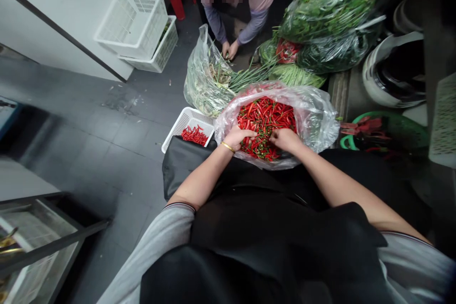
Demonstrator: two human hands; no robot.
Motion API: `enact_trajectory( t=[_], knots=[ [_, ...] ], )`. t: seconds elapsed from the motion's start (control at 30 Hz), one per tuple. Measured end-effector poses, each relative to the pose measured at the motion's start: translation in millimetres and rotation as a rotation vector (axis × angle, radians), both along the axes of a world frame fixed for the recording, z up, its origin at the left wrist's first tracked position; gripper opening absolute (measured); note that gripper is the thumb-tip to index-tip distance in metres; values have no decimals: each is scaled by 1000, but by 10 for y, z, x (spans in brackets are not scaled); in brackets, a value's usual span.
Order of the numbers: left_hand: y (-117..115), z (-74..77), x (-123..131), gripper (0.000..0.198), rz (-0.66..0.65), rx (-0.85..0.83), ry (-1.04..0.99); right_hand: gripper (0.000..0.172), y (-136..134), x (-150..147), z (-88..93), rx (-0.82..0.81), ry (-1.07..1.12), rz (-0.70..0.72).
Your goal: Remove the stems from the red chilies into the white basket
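A clear plastic bag (313,116) full of red chillies (269,114) stands open in front of my lap. My left hand (238,137), with a gold bracelet at the wrist, rests on the chillies at the bag's near edge, fingers curled into them. My right hand (285,138) lies beside it on the chillies, fingers bent and pinched together. A small white basket (178,126) to the left of the bag holds a few red chillies (194,135). A black apron covers my lap.
Another person crouches at the back, both hands (229,50) in a clear bag of green stalks (204,80). Bags of leafy greens (327,4) pile up at back right. Stacked white crates (135,21) sit back left, a green basket (392,130) right, a metal rack (42,242) near left.
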State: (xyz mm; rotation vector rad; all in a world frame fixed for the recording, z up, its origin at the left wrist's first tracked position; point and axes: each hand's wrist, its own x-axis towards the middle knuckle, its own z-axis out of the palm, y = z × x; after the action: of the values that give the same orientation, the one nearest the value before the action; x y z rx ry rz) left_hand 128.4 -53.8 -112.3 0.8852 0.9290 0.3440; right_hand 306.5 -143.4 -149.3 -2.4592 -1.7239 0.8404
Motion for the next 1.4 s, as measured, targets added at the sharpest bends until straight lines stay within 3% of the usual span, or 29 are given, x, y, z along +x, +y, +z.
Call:
enact_trajectory(
  t=[0.1, 0.17, 0.23, 0.3, 0.4, 0.53, 0.6, 0.63, 0.73, 0.8, 0.83, 0.9, 0.97, 1.07, 1.2, 1.3, 1.4],
  knots=[
    [-21, -10, 24, 29, 18, -19, -54, 25, 38, 89, 164, 118, 466, -241],
    [-64, -24, 59, 28, -21, -39, -83, 27, 47, 20, 288, 218, 610, -278],
    [-117, -31, 99, 25, -74, -47, -92, 26, 58, -133, 381, 338, 464, -188],
    [-147, -15, 125, 23, -80, -30, -48, 25, 73, -288, 426, 394, 129, -28],
    [-49, 84, 82, 22, -50, 64, 44, 29, 93, -365, 414, 271, -284, 143],
    [473, 281, -299, 19, 68, 355, 155, 28, 74, -180, 343, 81, -362, 172],
    [835, 322, -637, 21, 179, 536, 340, 29, 48, -60, 339, 73, -323, 171],
    [1011, 318, -820, 24, 173, 594, 459, 30, 37, -9, 348, 82, -310, 166],
    [1435, 253, -1281, 47, -110, 613, 818, 33, 44, 86, 389, 97, -298, 162],
    [1576, 227, -1419, 65, -170, 675, 1000, 30, 86, 83, 382, 70, -286, 181],
    [1590, 234, -1420, 68, -140, 746, 1045, 29, 116, 59, 359, 51, -271, 194],
    [1496, 286, -1289, 55, -35, 906, 992, 30, 181, -26, 271, 13, -235, 216],
    [1249, 351, -1008, 35, -9, 1002, 780, 32, 238, -122, 159, -7, -208, 230],
    [726, 350, -451, 23, -274, 1084, 447, 30, 279, -168, 73, 41, -168, 280],
    [190, 156, 109, 19, -676, 1249, 466, 28, 233, -17, 270, 236, 69, 268],
    [83, 88, 229, 22, -764, 1242, 469, 29, 170, 67, 479, 384, 344, 170],
    [104, 169, 183, 26, -778, 1106, 259, 35, 128, 116, 470, 394, 684, 47]
  ],
)
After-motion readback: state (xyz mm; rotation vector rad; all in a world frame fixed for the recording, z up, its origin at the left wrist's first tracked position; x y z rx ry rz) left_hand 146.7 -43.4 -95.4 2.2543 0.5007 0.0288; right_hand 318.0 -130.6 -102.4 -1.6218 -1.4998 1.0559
